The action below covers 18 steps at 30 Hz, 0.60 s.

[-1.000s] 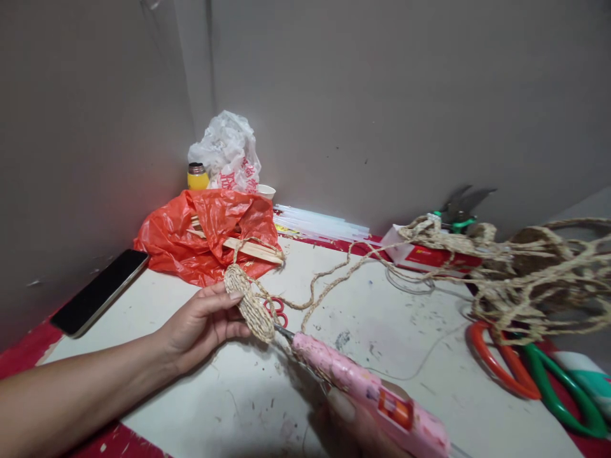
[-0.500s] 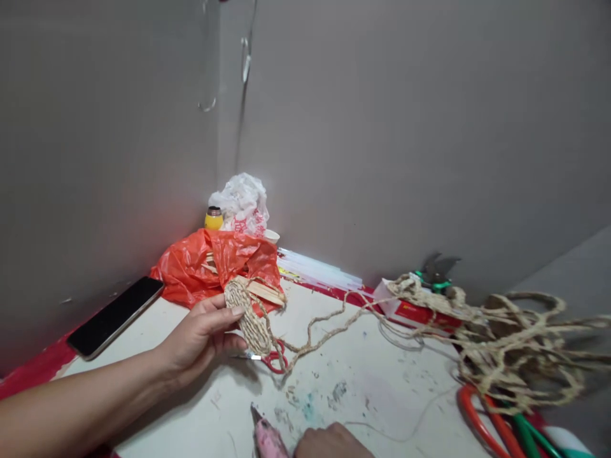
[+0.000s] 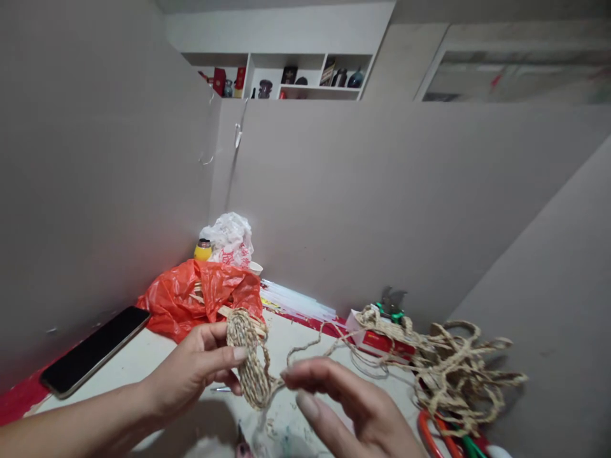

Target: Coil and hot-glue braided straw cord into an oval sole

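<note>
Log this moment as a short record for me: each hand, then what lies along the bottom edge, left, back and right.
Left hand: pinches an oval coil of braided cord, thumb on its near face
Right hand: raised beside the coil, thumb and index finger apart; contact with the cord unclear
Bottom edge: pink tool, mostly out of frame
Left: phone, orange-red plastic bag
Back: white plastic bag, yellow container, translucent sticks
Right: loose cord tangle, red-and-white box

The left grip [image 3: 205, 359] is a bare hand — slim fingers, smooth rounded thumbnail [image 3: 240, 353] — on a slender forearm [image 3: 81, 416], uncovered to the view's edge; the right grip [image 3: 363, 407] is equally bare.
</note>
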{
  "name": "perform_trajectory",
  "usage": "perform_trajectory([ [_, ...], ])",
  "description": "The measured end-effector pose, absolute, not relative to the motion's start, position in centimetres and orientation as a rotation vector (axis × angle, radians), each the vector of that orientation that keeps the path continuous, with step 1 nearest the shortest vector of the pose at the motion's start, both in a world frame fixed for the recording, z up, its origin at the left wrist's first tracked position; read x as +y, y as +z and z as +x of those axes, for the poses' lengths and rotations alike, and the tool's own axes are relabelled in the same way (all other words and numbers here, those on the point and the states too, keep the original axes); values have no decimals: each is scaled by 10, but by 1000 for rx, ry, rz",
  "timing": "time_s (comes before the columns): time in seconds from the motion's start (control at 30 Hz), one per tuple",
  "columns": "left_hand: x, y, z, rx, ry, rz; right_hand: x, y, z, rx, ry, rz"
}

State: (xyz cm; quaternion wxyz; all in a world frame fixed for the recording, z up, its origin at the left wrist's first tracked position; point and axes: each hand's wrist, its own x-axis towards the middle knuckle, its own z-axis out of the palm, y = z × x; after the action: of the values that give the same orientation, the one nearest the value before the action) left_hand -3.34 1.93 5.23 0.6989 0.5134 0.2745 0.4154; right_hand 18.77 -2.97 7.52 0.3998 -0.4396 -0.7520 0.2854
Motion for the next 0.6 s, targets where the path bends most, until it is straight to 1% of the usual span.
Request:
perform_trajectory([
  [0.07, 17, 59, -31, 582, 903, 1188, -24, 84, 175, -1721, 892, -1117],
  [0.13, 16, 65, -28, 554, 896, 1222, -17, 83, 169, -1615, 987, -1086],
  [0.5, 18, 66, -16, 480, 836, 1251, -16, 78, 181, -1632, 1105, -1053],
  [0.6, 19, 64, -14, 467, 826, 1231, -15, 76, 180, -1596, 1189, -1049],
])
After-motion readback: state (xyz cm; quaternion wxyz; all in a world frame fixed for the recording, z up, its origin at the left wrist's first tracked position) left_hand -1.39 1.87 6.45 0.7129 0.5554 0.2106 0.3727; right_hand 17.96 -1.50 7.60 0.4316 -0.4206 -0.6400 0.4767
